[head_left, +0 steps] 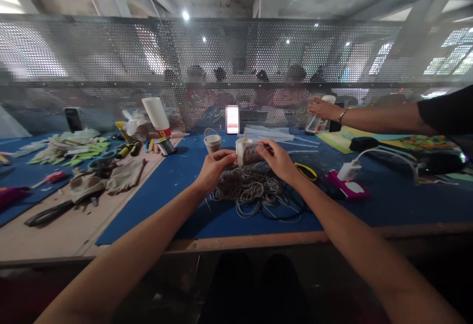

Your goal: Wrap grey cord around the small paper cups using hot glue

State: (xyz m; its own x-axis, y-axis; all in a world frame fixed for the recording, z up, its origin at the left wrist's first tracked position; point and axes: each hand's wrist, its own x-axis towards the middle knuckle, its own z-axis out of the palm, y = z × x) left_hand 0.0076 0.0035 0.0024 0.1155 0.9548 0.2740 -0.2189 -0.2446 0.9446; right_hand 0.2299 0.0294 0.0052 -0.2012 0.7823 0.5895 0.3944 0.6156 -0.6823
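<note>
Above the blue mat, a white paper cup (240, 152) is held tilted on its side, its lower part wound with brownish cord. My left hand (217, 167) pinches the cup at its rim end. On the other end, the fingers of my right hand (274, 157) grip the corded part. Directly below lies a loose tangle of grey-brown cord (254, 191). A second cup (213, 144), with a thin looped handle and a brownish lower part, stands upright just beyond my left hand.
A leaning stack of paper cups (154, 113) is at the back left, near gloves (123, 175) and green-white strips (66, 147). To the right are yellow-handled scissors (306, 171) and a pink power strip (348, 186). Another person's hand (325, 109) holds a bottle at the back right.
</note>
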